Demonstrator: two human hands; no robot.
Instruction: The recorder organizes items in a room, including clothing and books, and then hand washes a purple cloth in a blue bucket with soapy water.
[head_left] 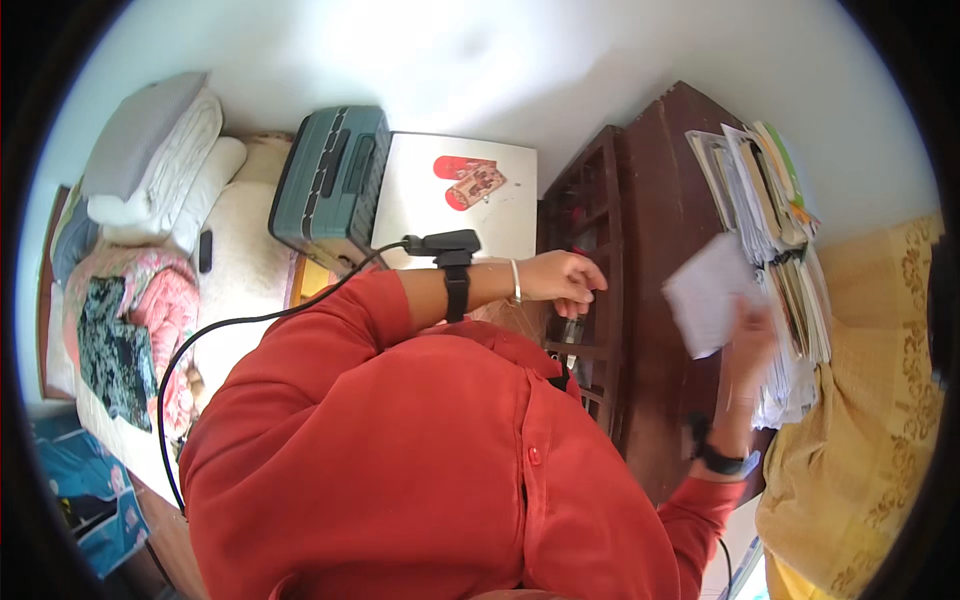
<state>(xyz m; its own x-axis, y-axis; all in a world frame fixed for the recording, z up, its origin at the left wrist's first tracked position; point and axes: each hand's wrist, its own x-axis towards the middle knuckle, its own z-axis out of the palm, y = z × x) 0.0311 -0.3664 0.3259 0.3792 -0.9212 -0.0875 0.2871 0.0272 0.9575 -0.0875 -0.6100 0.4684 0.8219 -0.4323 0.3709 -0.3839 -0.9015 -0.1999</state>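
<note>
Apparently for control, the right hand (pixel 750 338) grips white rectangular paper (pixel 703 292) by one side. The left hand (pixel 558 276) curls loosely, released.

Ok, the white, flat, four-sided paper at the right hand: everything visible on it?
The white, flat, four-sided paper looks thin and slightly greyish, with no markings legible. It sits skewed in the picture, its lower right part covered by the blurred right hand, which appears to grip it. It shows over the dark brown, wooden-looking cabinet, just left of the long row of white and buff papers. Single sheet or several, and whether it touches that row, can't be told.
</note>
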